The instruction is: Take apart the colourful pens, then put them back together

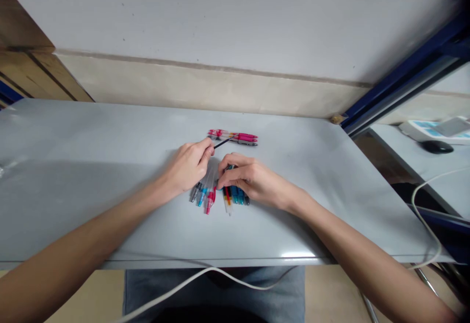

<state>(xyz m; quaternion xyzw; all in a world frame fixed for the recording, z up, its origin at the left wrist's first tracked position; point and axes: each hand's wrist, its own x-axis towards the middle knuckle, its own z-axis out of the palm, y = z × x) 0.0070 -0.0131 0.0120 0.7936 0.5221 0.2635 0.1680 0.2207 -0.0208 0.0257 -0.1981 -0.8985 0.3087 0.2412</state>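
My left hand (188,166) pinches a thin black pen refill (222,143) between thumb and fingers, its tip pointing toward the far pens. A small bundle of pink and red pens (232,137) lies crosswise just beyond that tip. My right hand (249,181) curls over a fan of clear-barrelled pens (223,196) with red, blue, teal and black parts. Its fingertips touch the pens, and their upper ends are hidden under both hands. I cannot tell whether the right hand grips one.
The pens lie on a pale grey tabletop (91,205) with a front edge near my lap. A beige wall rises behind it. A blue metal frame (400,78) stands at the right, beyond it a black mouse (436,147). A white cable (422,210) runs past the table's right side and front.
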